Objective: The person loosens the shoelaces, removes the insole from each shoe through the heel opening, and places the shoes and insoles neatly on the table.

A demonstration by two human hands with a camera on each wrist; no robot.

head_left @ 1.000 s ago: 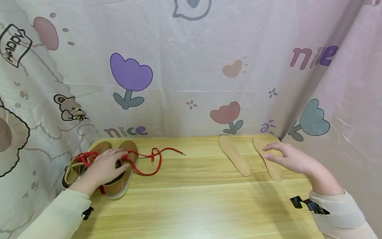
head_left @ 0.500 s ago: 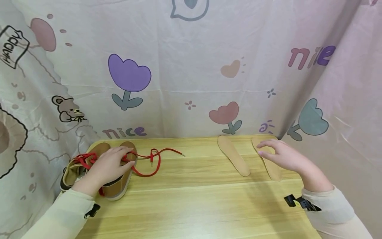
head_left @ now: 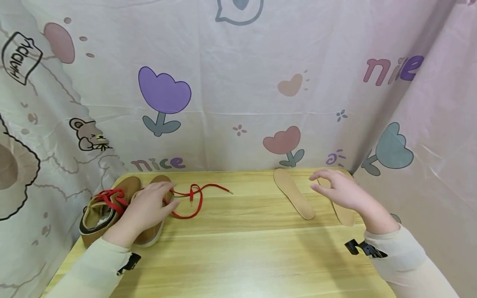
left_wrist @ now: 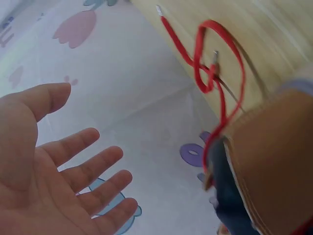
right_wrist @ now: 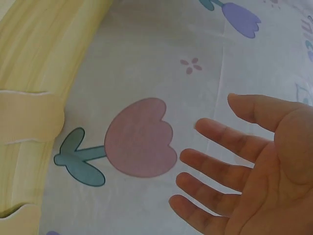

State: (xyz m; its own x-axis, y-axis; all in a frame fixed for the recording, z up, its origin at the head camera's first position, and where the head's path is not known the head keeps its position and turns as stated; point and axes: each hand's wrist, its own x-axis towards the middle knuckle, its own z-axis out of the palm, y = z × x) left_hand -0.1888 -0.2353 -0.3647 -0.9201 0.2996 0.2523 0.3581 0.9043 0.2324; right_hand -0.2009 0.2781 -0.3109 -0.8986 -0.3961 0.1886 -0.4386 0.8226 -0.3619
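Observation:
My left hand (head_left: 150, 209) hovers over the right one of two brown shoes, fingers relaxed and holding nothing; it hides much of that shoe (head_left: 149, 236). In the left wrist view the palm faces up the frame beside the brown shoe (left_wrist: 274, 156), apart from it. A red shoelace (left_wrist: 230, 36) trails from this shoe onto the table. The other brown shoe (head_left: 97, 215), laced in red, stands at the far left. My right hand (head_left: 340, 190) is held above the right-hand tan insole (head_left: 343, 213), fingers loosely bent around nothing. A second insole (head_left: 294, 194) lies to its left.
The wooden table (head_left: 238, 256) ends at a patterned curtain (head_left: 227, 95) at the back, with more curtain along the left and right sides. The loose lace end (head_left: 220, 188) reaches toward the table's middle.
My left hand has shifted right, uncovering more of the left shoe. My right hand has moved left over the insole. Shoes and insoles stay in place.

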